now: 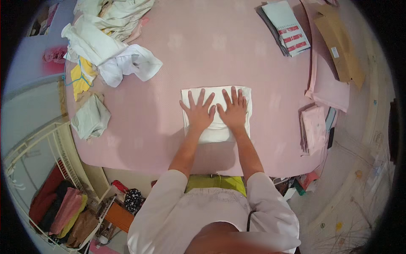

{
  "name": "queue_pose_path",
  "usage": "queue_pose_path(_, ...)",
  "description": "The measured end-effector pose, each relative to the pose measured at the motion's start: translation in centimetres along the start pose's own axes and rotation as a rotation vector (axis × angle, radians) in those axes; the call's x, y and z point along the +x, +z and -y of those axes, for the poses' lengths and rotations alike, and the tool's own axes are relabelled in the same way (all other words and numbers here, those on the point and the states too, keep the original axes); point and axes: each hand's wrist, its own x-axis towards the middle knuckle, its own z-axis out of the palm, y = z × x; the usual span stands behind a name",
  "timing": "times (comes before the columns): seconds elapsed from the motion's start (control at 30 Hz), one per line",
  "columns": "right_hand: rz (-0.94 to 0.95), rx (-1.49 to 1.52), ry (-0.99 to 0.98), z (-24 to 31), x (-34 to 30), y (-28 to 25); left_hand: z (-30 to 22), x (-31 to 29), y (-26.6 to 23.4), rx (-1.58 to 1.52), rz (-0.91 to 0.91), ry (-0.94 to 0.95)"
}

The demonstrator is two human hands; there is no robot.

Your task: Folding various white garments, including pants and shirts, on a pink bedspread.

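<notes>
A white garment (218,131), folded into a rough square, lies flat on the pink bedsheet (203,51) in front of me. My left hand (198,111) presses on its left half with the fingers spread. On the right half, my right hand (232,111) lies flat, palm down, fingers stretched out. The thumbs of both hands come close together near the middle of the cloth. Neither hand grips anything. Some creases show in the cloth below the palms.
Loose white clothes (99,46) are heaped at the far left, with a crumpled pale cloth (91,116) nearer. Folded clothes (287,31) lie far right and a folded pink stack (314,129) lies right. A cardboard piece (340,46) rests at the right edge. A metal rack (55,139) stands left.
</notes>
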Motion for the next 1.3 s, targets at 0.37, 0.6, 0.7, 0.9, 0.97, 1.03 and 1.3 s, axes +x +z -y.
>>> queue_pose_path(0.37, -0.251, -0.131, 0.417, -8.0, -6.8, -5.0, 1.3, -3.0, -4.3, -0.191, -0.275, -0.302)
queue_pose_path(0.6, 0.018, -0.011, -0.008, 4.9, -6.9, 0.3, -1.1, -5.4, -1.8, 0.079, 0.146, -0.058)
queue_pose_path(0.7, 0.047, -0.016, -0.06, 1.2, -7.6, 1.6, -0.4, -5.1, -1.6, 0.04, 0.27, -0.028)
queue_pose_path(0.9, 0.107, -0.165, 0.27, -4.2, -9.9, -1.7, 3.6, -7.2, -1.1, 0.144, 0.19, -0.023)
queue_pose_path(0.97, 0.057, -0.204, 0.365, -6.2, -11.0, -2.9, 5.0, -8.2, -1.1, 0.119, 0.18, -0.074)
queue_pose_path(1.03, 0.094, -0.096, 0.457, -6.7, -10.8, -3.7, 4.8, -8.1, -1.8, 0.089, 0.299, -0.22)
queue_pose_path(1.3, -0.153, 0.539, 0.785, -4.8, -4.4, -3.1, 3.8, -2.5, -6.0, -0.995, 0.304, -0.726)
